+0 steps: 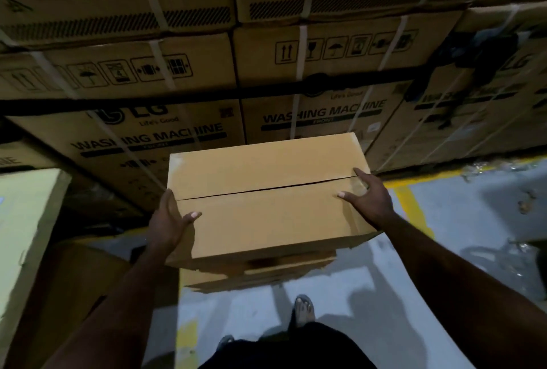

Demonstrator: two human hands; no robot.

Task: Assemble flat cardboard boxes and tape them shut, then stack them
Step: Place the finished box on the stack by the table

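Nearest, the left hand (169, 222) clasps the left edge of the box (266, 209), thumb on top. The right hand (371, 198) rests on its right edge, fingers spread flat. Under the box lies flat cardboard (257, 275). The top seam looks untaped, so taping likely comes next. Behind the box stand washing-machine cartons (325, 120).

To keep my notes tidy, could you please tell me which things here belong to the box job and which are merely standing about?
Job: plain brown cardboard box, seam untaped; left hand gripping its edge; right hand resting on top; brown cardboard stack underneath.
Standing about: strapped, printed brown washing-machine cartons; pale yellow-green carton; yellow painted floor line.
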